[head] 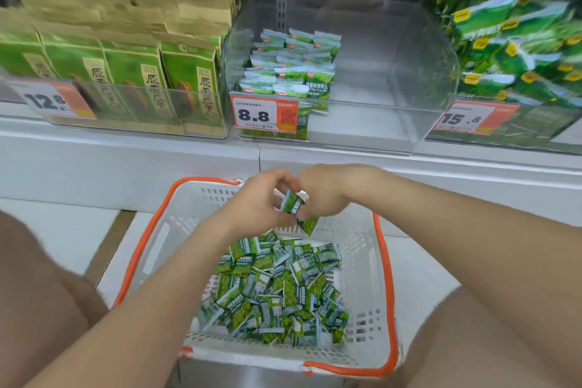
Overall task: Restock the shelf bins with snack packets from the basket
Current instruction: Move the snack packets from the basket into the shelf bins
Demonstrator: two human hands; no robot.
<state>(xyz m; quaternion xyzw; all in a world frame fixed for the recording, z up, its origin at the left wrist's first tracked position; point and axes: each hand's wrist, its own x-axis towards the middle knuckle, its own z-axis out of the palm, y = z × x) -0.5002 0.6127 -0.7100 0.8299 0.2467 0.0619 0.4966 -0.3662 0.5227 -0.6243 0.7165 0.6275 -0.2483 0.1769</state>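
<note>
Snack packets (277,287), small and green, lie in a loose heap in the white basket (385,261) with the orange rim, which sits on the floor below the shelf edge. We note both hands meeting above the far end of the basket. The left hand (261,201) has its fingers curled and pinches one held packet (293,202) by its upper edge. The right hand (321,195) is closed, knuckles up, touching the same packet; a second packet (308,225) juts out beneath it and appears to be gripped there, though the fingers are hidden. On the shelf, the clear bin (378,72) holds stacked packets (293,63) in its left part, behind a price tag (264,115) reading 8.8. Brown-and-green bags (132,72) stand left of it, larger green bags (519,50) to its right.
</note>
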